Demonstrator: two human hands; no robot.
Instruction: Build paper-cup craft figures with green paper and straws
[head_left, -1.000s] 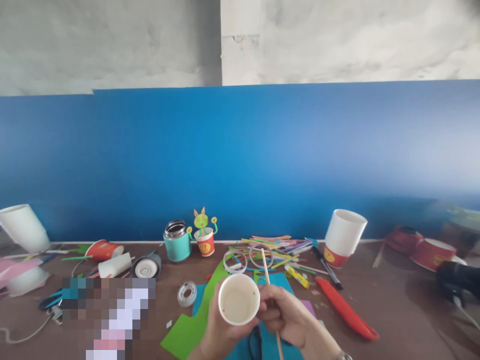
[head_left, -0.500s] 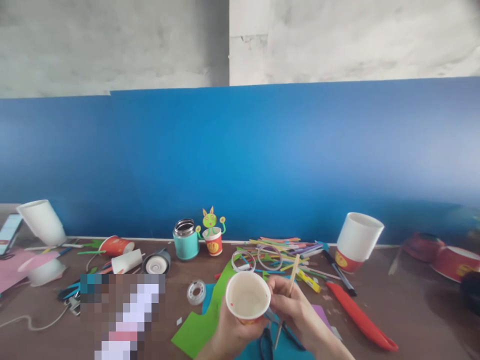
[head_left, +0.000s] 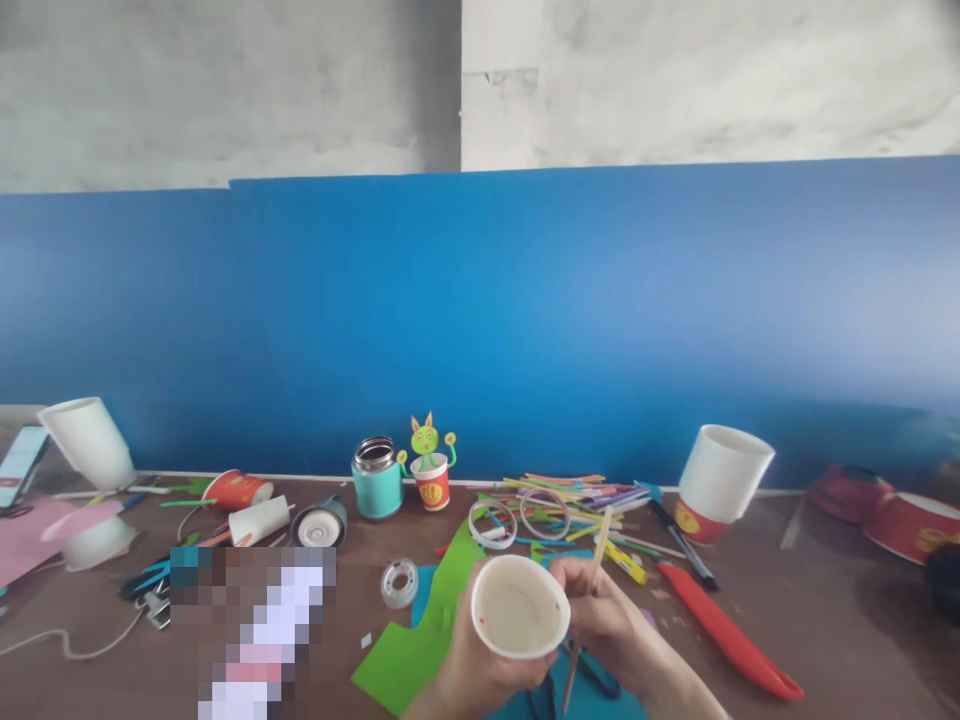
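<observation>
My left hand (head_left: 480, 665) is wrapped round a paper cup (head_left: 519, 608), its open mouth tilted towards me. Inside the white cup a small red spot shows near the left wall, and a small dark mark sits on the right side. Close against the cup's right side, my right hand (head_left: 611, 620) is closed on a thin wooden stick (head_left: 600, 550), which points up and slightly right. Its lower end passes below the fingers. Under the hands lie scissors (head_left: 596, 672), partly hidden, on blue paper (head_left: 622, 705). Green paper (head_left: 409, 655) extends to the left.
Behind stand a turquoise flask (head_left: 378, 490) and a cup with a green paper figure (head_left: 432, 485). Coloured straws or sticks (head_left: 577, 495), tape rolls (head_left: 399, 583), a red case-like object (head_left: 724, 630) and stacked white cups (head_left: 724, 480) lie about. A blue partition (head_left: 480, 320) closes off the back.
Both hands and the cup have shifted slightly right and lower in view, and the cup's mouth appears a bit larger. The stick stays in my right hand. The whole view has shifted slightly.
</observation>
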